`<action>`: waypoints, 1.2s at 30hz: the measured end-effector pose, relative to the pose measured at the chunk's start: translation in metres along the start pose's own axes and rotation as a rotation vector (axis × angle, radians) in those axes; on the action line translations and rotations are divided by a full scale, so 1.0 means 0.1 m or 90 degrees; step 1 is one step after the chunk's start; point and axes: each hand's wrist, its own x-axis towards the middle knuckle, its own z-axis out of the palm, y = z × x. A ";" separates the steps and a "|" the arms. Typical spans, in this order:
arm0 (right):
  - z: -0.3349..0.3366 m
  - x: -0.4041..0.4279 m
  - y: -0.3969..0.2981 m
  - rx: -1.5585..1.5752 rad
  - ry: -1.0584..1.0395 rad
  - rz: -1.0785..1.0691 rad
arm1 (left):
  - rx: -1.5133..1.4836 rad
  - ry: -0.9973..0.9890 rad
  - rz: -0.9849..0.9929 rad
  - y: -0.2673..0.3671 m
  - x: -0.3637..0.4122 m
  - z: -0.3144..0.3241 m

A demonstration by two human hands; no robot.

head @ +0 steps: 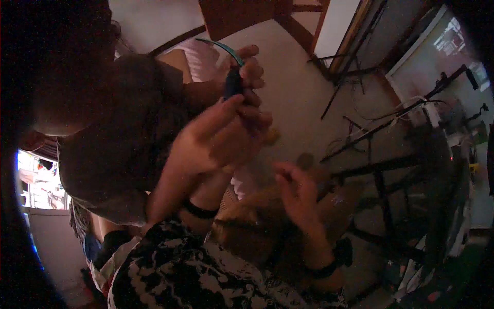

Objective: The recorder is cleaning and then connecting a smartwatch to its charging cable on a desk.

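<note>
My left hand (247, 145), its wrist in a black band, is partly hidden behind another person's hand (210, 133); whether it grips anything does not show. That person's other hand (252, 73) is around a small dark object (233, 83), from which a thin curved green strip (224, 47) extends up and left. Lower right, my blurred right hand (297, 189) is raised with its fingers slightly bent and apart, and nothing visible in it. A dark round spot (305, 160) lies just beyond its fingertips; I cannot tell what it is.
The other person in a brown top (115, 154) is close at the left. Dark metal frames (380, 193) with loose pale cables (401, 112) stand at the right. Wooden furniture (239, 15) is at the top, beyond the pale floor (293, 89). The scene is dim.
</note>
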 end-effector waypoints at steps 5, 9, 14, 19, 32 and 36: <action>-0.01 -0.01 0.06 -0.033 0.011 0.003 | -0.007 -0.079 -0.056 -0.16 0.20 0.22; -0.07 0.07 -0.12 0.043 0.026 -0.012 | -0.020 -0.100 -0.082 -0.24 0.30 0.40; -0.15 0.10 -0.10 0.002 0.050 -0.026 | -0.053 -0.119 -0.139 -0.45 0.36 0.48; -0.11 0.13 -0.15 0.075 0.037 -0.031 | -0.038 -0.131 -0.162 -0.49 0.34 0.58; -0.27 -0.02 0.08 0.138 0.045 0.054 | 0.357 0.161 -0.007 -0.12 0.10 -0.31; -0.71 -0.20 0.79 -0.034 0.089 0.112 | 0.889 0.230 -0.316 -0.44 -0.38 -1.30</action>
